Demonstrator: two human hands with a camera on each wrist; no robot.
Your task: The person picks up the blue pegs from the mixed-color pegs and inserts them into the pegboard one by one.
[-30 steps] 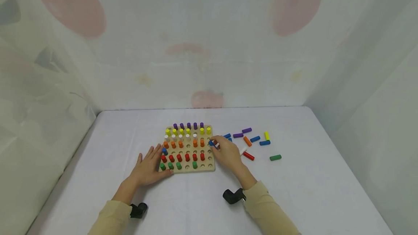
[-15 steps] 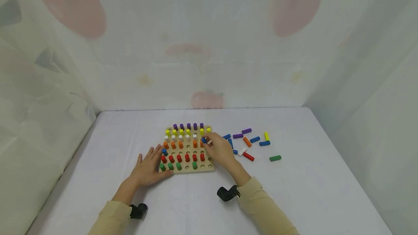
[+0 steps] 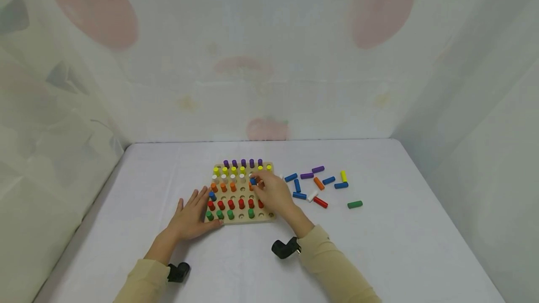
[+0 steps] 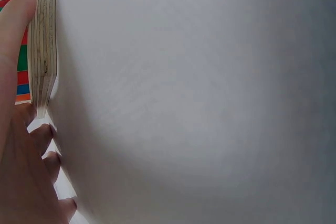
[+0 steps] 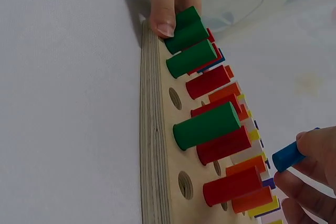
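Note:
A wooden pegboard (image 3: 236,219) holds rows of upright pegs in purple, yellow, white, orange, blue, red and green. Over its right half, my right hand (image 3: 273,194) pinches a blue peg (image 5: 287,157) between thumb and fingers, above the board's surface. My left hand (image 3: 190,216) lies at the board's near left corner, its fingers spread along the left side and its thumb on the front edge by a green peg (image 3: 209,215). In the right wrist view, open holes show between the green and red pegs. The left wrist view shows the board's layered edge (image 4: 44,35) beside the thumb.
To the right of the board lie several loose pegs: blue pegs (image 3: 299,196), purple ones, an orange peg (image 3: 318,183), a red peg (image 3: 321,202), a white, a yellow and a green peg (image 3: 355,204). A white cloth covers the table (image 3: 400,247).
My right hand has moved left across the board, carrying the blue peg from the right edge toward the middle columns. Loose blue pegs behind it have come into view. My left hand stays put.

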